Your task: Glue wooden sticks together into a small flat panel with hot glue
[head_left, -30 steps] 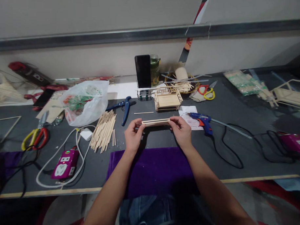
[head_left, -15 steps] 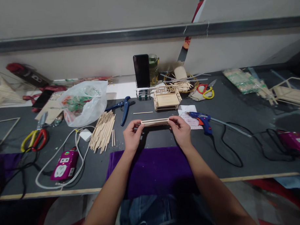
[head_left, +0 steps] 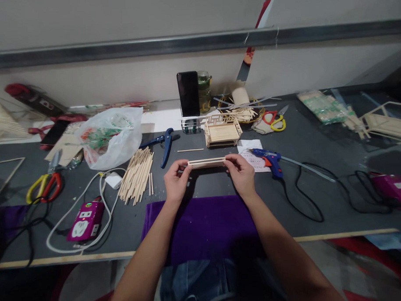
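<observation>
A narrow piece made of pale wooden sticks (head_left: pixel 206 163) is held level above the dark table, just beyond the purple cloth (head_left: pixel 203 225). My left hand (head_left: pixel 177 180) pinches its left end, and my right hand (head_left: pixel 240 174) pinches the right end. Behind it stands a small wooden stick model (head_left: pixel 222 134) shaped like a bench. A single stick (head_left: pixel 190 150) lies to the left of that model. A pile of loose sticks (head_left: pixel 136 175) is left of my left hand. The blue glue gun (head_left: pixel 269 160) rests right of my right hand, partly over a paper.
Blue cutters (head_left: pixel 166 147), a plastic bag (head_left: pixel 111 138) and scissors (head_left: pixel 50 184) lie on the left. A phone (head_left: pixel 188 94) stands at the back. Cords run from a purple power strip (head_left: pixel 86 220) and a second one (head_left: pixel 394 190) at the right.
</observation>
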`<state>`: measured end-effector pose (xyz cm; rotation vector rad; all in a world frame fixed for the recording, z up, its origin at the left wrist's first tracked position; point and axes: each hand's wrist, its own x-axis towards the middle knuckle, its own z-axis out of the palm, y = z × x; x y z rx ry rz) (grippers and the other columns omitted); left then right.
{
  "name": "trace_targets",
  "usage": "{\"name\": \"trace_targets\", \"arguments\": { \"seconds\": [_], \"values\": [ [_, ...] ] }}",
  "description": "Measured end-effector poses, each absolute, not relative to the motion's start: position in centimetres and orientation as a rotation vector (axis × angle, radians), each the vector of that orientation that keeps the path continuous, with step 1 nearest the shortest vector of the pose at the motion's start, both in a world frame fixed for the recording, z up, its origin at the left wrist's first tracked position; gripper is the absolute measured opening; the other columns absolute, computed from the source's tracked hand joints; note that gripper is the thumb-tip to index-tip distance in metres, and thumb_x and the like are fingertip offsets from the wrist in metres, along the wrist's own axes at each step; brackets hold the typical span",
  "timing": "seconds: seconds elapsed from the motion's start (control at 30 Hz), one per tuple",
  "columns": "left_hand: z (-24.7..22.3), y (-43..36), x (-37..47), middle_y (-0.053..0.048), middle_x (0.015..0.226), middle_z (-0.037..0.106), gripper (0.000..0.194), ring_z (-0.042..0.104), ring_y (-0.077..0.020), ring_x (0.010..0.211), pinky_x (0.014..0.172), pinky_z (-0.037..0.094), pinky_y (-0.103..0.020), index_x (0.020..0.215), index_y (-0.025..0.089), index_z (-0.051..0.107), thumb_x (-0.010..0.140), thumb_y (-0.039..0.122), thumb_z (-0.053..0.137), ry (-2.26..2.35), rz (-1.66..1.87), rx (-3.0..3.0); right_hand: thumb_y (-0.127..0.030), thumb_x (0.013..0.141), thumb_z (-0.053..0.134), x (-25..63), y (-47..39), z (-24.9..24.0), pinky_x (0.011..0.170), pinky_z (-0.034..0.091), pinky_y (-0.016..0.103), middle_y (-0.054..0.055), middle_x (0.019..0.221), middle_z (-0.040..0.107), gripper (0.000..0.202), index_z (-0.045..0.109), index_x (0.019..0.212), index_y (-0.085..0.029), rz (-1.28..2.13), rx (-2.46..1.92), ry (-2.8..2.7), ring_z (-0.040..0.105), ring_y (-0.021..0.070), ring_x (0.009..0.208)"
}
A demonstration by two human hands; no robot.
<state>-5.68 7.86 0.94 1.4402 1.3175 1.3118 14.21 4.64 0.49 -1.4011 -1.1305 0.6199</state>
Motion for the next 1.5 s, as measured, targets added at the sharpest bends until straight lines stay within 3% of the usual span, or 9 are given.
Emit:
{"name": "trace_targets", "arguments": {
  "seconds": [0.87,1.1,1.5],
  "values": [
    [0.84,7.88,-5.69,-0.001,0.083,0.064,0.021,0.055,-0.0105,0.065,0.057,0.048,-0.020,0.090,0.018,0.067,0.077,0.035,0.068,1.302,1.318,1.449,-0.036,0.083,0.060,14.28,4.59,0.56,0.060,0.052,0.027,0.001,0.083,0.067,0.018,0.066,0.090,-0.021,0.646,-1.389,-1.125,0.063,0.0150,0.071],
    [0.82,7.86,-5.67,-0.001,0.083,0.064,0.025,0.057,-0.0117,0.069,0.060,0.049,-0.022,0.093,0.019,0.066,0.075,0.036,0.069,1.321,1.336,1.433,-0.037,0.077,0.065,14.12,4.78,0.29,0.058,0.055,0.027,0.003,0.084,0.069,0.026,0.061,0.098,-0.021,0.743,-1.371,-1.001,0.066,0.0157,0.070],
    [1.56,7.43,-6.12,-0.001,0.076,0.066,0.026,0.061,-0.0121,0.068,0.058,0.048,-0.021,0.093,0.019,0.068,0.073,0.035,0.072,1.306,1.370,1.347,-0.034,0.078,0.065,13.86,4.40,1.28,0.057,0.055,0.028,-0.001,0.072,0.068,0.024,0.059,0.097,-0.020,0.703,-1.374,-1.001,0.063,0.0132,0.059]
  ]
}}
